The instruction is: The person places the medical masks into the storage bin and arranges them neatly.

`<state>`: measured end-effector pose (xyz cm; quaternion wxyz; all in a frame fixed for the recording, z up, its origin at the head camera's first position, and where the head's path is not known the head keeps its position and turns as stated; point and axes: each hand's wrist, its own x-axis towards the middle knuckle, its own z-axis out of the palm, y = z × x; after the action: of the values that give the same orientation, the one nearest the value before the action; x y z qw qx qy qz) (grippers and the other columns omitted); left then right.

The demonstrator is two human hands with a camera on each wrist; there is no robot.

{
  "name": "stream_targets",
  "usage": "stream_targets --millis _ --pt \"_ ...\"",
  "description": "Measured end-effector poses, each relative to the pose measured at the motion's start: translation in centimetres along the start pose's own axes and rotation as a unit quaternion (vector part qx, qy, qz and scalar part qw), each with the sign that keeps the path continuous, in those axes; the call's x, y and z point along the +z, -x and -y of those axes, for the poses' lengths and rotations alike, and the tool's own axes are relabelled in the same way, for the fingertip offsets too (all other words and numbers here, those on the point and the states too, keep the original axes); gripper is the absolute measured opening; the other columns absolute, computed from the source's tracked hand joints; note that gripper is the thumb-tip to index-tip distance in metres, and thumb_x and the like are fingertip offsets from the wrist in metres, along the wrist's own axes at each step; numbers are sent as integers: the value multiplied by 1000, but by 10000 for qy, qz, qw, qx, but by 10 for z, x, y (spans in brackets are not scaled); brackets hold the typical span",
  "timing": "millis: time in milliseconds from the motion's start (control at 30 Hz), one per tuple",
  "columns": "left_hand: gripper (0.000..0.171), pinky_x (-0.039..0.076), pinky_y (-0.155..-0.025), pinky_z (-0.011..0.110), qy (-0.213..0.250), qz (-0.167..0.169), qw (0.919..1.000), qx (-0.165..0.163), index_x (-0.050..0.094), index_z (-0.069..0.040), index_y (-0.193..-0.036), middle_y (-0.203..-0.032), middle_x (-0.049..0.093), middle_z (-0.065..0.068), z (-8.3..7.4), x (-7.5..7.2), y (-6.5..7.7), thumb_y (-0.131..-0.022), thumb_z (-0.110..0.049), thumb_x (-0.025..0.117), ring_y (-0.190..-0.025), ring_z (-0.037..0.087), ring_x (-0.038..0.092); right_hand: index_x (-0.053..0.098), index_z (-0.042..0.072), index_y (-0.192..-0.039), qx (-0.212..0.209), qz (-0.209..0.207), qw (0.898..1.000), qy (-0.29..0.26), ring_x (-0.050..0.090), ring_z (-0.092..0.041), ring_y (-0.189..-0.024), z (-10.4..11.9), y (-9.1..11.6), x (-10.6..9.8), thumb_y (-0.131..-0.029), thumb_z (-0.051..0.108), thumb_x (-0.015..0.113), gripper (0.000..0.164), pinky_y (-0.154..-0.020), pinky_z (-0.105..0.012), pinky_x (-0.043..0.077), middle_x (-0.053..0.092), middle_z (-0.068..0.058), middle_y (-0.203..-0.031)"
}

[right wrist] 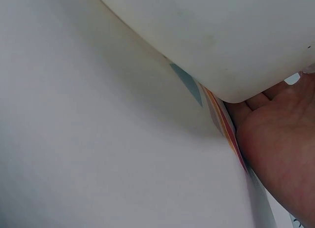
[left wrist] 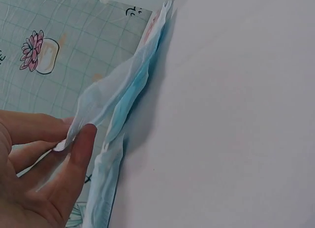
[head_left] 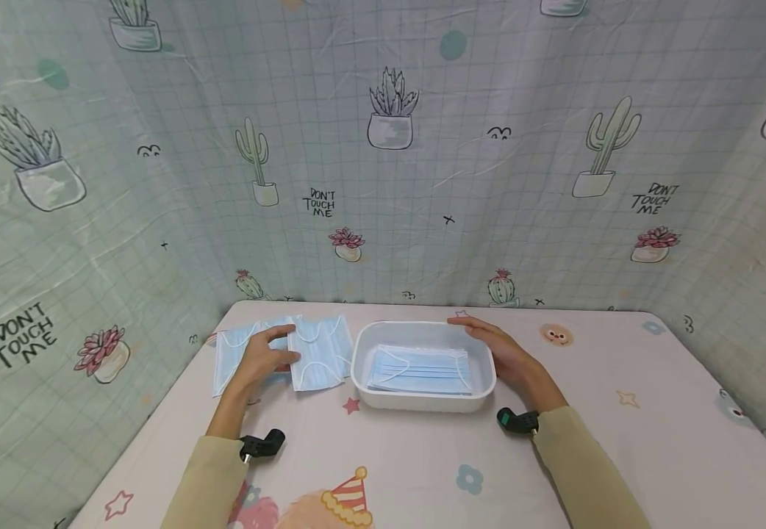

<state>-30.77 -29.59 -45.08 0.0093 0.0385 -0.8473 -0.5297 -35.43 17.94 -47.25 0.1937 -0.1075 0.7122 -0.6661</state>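
Note:
My left hand (head_left: 266, 361) pinches the left edge of a light blue pleated face mask (head_left: 320, 353) with white ear loops. In the left wrist view, that mask (left wrist: 106, 95) is held between thumb and fingers, its near edge raised off the table. More blue masks (head_left: 229, 356) lie flat beneath and left of this hand. A white rectangular plastic tub (head_left: 423, 402) with rounded corners stands right of the held mask. Inside the tub lie blue masks (head_left: 423, 371). My right hand (head_left: 509, 356) rests against the tub's right side, fingers stretched along its back corner.
The pale table (head_left: 396, 455) has printed stars, flowers and a party-hat figure. Behind and beside it hangs a cactus-print curtain (head_left: 449, 176). Black wrist cameras (head_left: 264, 444) are strapped to both forearms.

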Motion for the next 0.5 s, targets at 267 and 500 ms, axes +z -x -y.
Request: stream_targets --millis 267,500 --pt "55 61 -77 28 -50 -1 9996 260 58 -4 -144 -147 55 25 1 -1 1 -90 -2 71 -100 23 68 50 20 -154 8 -42 10000 35 38 -33 -152 -1 0 0 -111 29 44 44 -117 -44 43 34 -5 -169" --pt "55 62 -80 32 -187 113 9994 273 57 -4 -145 -151 52 25 -1 -1 2 -92 -6 70 -118 35 64 52 21 -152 37 -40 10000 -68 40 -31 -150 0 0 1 -111 29 43 42 -115 -42 45 37 -3 -167"
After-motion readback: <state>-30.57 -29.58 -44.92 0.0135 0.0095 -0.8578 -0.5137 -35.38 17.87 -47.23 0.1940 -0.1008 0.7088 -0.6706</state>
